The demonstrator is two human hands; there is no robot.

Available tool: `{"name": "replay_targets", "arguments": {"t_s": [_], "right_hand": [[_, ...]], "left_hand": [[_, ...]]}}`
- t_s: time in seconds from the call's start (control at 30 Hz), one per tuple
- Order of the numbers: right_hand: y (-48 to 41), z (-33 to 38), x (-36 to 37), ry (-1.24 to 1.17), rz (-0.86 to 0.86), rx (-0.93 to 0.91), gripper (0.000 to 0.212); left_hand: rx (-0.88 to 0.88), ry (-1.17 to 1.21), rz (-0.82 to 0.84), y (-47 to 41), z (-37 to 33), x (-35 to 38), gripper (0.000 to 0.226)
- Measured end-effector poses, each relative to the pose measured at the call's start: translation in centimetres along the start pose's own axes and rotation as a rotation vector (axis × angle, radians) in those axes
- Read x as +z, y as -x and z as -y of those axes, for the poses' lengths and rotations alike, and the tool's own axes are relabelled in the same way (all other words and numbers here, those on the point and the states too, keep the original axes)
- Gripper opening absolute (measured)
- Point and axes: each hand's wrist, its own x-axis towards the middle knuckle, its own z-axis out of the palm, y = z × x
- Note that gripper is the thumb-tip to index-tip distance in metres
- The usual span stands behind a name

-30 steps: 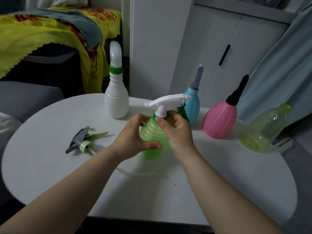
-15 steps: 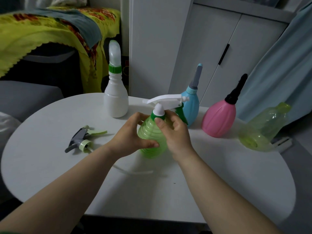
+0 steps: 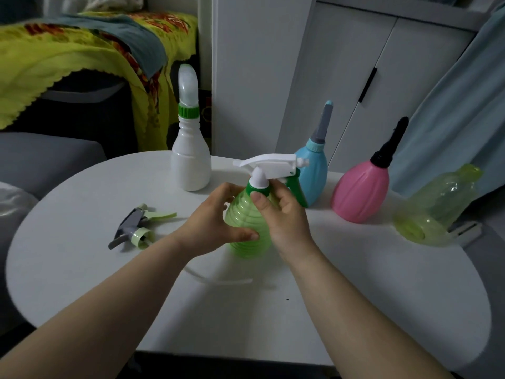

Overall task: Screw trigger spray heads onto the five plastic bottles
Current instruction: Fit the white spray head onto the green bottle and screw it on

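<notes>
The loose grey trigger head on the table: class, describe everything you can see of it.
The grey trigger head lies on its side on the white table, left of both hands, touched by neither. It looks plastic: grey body, pale green lever and collar. A thin clear tube seems to trail from it toward the green bottle.

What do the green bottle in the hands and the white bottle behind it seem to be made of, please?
Green bottle: translucent ribbed plastic, slightly glossy; light passes through it. White bottle: opaque plastic, smooth and matte-looking, with a moulded ringed neck.
</notes>
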Motion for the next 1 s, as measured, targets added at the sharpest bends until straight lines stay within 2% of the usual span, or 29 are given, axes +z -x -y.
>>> {"name": "replay_targets", "arguments": {"t_s": [0.1, 0.17, 0.33, 0.4, 0.47, 0.6, 0.7, 0.83, 1.0], "right_hand": [[0.8, 0.0, 0.9, 0.041, -0.132, -0.066, 0.024], [0.9, 0.4, 0.9, 0.042, -0.133, -0.059, 0.025], [0.4, 1.0, -1.2, 0.048, 0.166, 0.028, 0.023], [0.4, 0.8, -1.5, 0.055, 0.244, 0.027, 0.028], [0.4, 0.2, -1.6, 0.087, 0.259, 0.01, 0.034], [0.3, 0.2, -2.5, 0.089, 0.273, 0.048, 0.024], [-1.3, 1.5, -3.4, 0.034, 0.261, 0.11, 0.026], [-3.2, 3.1, -3.4, 0.267, 0.437, 0.141, 0.035], [-2.4, 2.7, -3.0, 0.282, 0.296, 0.112, 0.041]], "left_hand": [[0.006, -0.015, 0.008, 0.1, -0.1, 0.0, 0.062], [0.006, -0.003, 0.014, 0.0, -0.2, -0.1, 0.06], [-0.01, 0.037, 0.078, -0.3, -0.4, -0.5, 0.06], [-0.019, 0.052, 0.118, -0.5, -0.2, -0.8, 0.061], [-0.027, 0.073, 0.154, -0.7, 0.0, -1.1, 0.063], [-0.039, 0.12, 0.223, -1.0, 0.2, -1.5, 0.065], [-0.053, 0.126, 0.267, -1.4, 0.4, -1.7, 0.068], [-0.061, 0.112, 0.262, -1.4, 0.4, -1.8, 0.081], [-0.019, 0.085, 0.18, -1.0, 0.4, -1.2, 0.079]]}}
